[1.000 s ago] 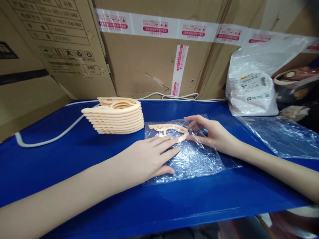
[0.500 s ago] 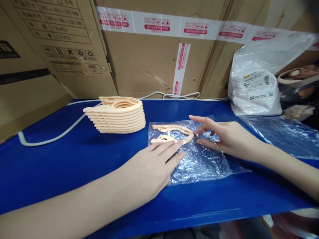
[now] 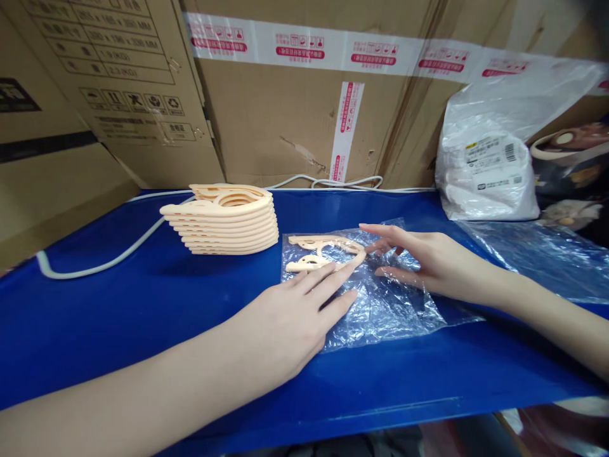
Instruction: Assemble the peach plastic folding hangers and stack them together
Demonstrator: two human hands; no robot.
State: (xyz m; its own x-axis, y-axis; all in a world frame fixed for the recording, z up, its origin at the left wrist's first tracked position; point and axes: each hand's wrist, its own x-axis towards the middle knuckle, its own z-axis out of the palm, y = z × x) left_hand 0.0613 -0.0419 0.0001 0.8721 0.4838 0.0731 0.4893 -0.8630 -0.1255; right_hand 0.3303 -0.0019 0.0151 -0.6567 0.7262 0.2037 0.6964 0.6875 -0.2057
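A clear plastic bag (image 3: 380,304) lies flat on the blue table cover (image 3: 143,304). One thin peach plastic piece (image 3: 318,251) sits inside it at the far left end. My left hand (image 3: 290,320) rests flat on the bag's near left part, fingers stretched out, fingertips touching the piece. My right hand (image 3: 423,260) lies on the bag from the right, fingers spread, index finger reaching to the piece's right end. A stack of several matching peach pieces (image 3: 223,219) stands to the left of the bag.
Taped cardboard boxes (image 3: 295,95) wall the back and left. A white cable (image 3: 95,266) runs along the back edge. A white plastic sack (image 3: 490,171) and more clear bags (image 3: 547,260) lie at the right. The table's front edge is close below my arms.
The peach piece has slid further left into the bag's end. My left hand shifted slightly right, and my right hand moved right and flattened on the bag.
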